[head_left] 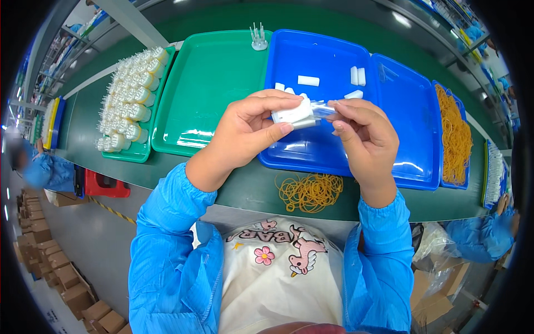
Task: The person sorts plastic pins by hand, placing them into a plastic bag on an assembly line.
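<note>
My left hand (239,125) is closed around a white bundle (293,115), pinching it between thumb and fingers. Clear thin plastic pieces (321,108) stick out from the bundle's right side. The fingertips of my right hand (370,133) pinch the far end of these clear pieces. Both hands are raised over the near part of a blue tray (295,156). In that tray lie several short white pieces (308,80), some partly hidden behind my left fingers. A loose pile of yellow-brown rubber bands (310,192) rests on the green table below my hands.
A green tray (203,89) on the left bears a small upright clear-stemmed cluster (258,39). Farther left, rows of white and yellowish bundles (133,106) fill another tray. At right are a second blue tray (411,133) and a tray of rubber bands (455,133). Co-workers sit at both sides.
</note>
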